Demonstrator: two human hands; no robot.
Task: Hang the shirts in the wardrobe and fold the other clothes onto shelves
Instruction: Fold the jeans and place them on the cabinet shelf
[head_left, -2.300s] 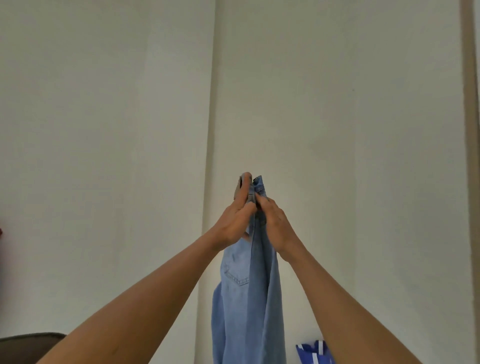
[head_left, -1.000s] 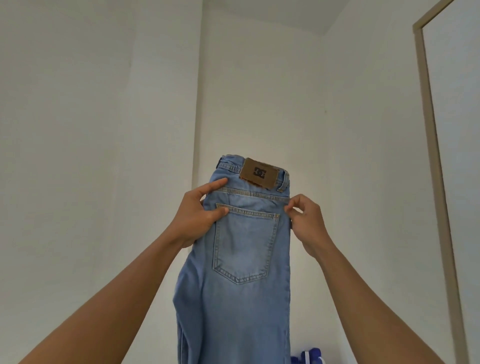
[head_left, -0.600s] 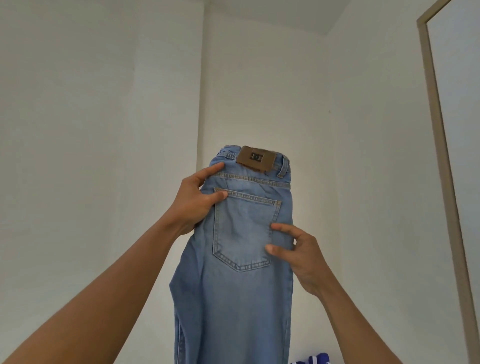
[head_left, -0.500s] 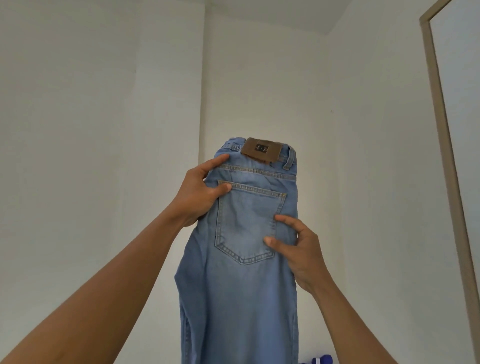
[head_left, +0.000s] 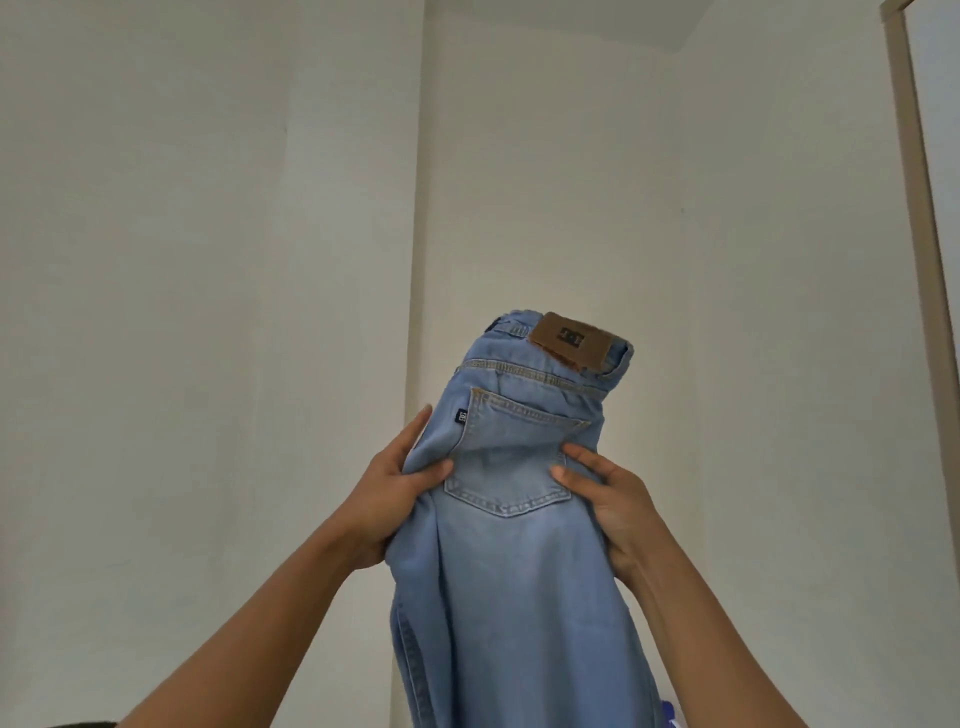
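A pair of light blue jeans (head_left: 519, 571) hangs upright in front of me, folded lengthwise, back pocket and brown leather patch facing me. My left hand (head_left: 387, 499) grips the left edge beside the pocket, thumb in front and fingers behind the cloth. My right hand (head_left: 610, 499) grips the right edge at the same height, thumb pressed on the pocket. The waistband stands above both hands and leans to the right. The legs drop out of view at the bottom.
White walls meet in a corner (head_left: 415, 234) behind the jeans. A beige frame edge (head_left: 919, 208) runs down the right side. A bit of blue and white (head_left: 667, 714) shows at the bottom, right of the jeans.
Both hands have slid down the jeans from near the waistband to the pocket's sides, and the waistband now leans right above them. Earlier the jeans were held edge-on; then turned flat to me.
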